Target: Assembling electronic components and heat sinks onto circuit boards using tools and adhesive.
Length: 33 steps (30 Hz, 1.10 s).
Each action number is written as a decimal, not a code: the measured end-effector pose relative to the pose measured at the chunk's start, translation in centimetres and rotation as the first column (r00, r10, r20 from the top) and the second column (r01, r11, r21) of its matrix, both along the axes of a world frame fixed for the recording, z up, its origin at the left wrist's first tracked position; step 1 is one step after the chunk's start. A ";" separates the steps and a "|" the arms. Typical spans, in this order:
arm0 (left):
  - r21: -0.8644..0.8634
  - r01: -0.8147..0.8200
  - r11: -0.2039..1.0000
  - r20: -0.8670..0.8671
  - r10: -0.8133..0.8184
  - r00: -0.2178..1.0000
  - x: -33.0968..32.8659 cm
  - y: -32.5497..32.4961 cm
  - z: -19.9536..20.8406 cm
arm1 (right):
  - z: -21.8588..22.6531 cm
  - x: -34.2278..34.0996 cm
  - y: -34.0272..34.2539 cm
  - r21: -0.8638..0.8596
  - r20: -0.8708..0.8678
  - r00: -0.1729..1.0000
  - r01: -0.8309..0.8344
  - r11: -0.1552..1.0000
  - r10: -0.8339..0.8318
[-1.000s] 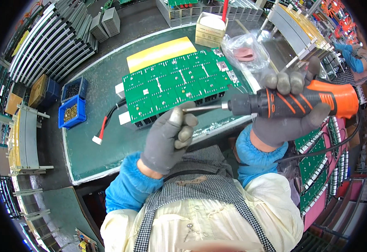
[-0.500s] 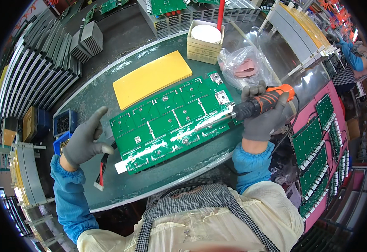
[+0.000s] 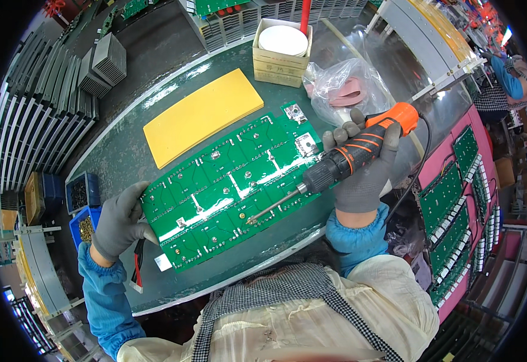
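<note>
A long green circuit board (image 3: 215, 193) lies slantwise on the bench before me. My grey-gloved left hand (image 3: 123, 220) is closed on its left end, thumb near the lower corner. A red and black cable with a white plug (image 3: 137, 274) hangs beneath that hand. My right hand (image 3: 366, 184), also gloved, grips an orange and black electric screwdriver (image 3: 351, 148). Its long bit points down and left, the tip at the board's lower middle. A small brass-coloured piece shows at the tip; whether it touches the board I cannot tell.
Behind the board lie yellow sheets (image 3: 203, 117), a cardboard box (image 3: 278, 67) and a plastic bag (image 3: 345, 96). Blue bins (image 3: 77, 228) hold small parts at left, beside stacked metal heat sinks (image 3: 40, 130). Wired boards rest on a pink sheet (image 3: 429, 157); a person (image 3: 511, 84) works far right.
My left hand has closed on the board's left end, and the board sits further left in view. The screwdriver has swung so its bit tip is over the board's lower middle.
</note>
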<state>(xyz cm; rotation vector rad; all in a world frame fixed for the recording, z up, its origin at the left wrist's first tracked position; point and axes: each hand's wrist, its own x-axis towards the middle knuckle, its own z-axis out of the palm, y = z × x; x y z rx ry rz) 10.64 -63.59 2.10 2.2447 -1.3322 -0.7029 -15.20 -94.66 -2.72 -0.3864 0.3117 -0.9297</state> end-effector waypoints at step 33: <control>-0.226 0.095 0.970 0.069 -0.081 0.994 0.4 0.8 -2.1 | 0.0 -0.9 -0.3 -0.066 0.046 0.999 -0.010 0.998 0.013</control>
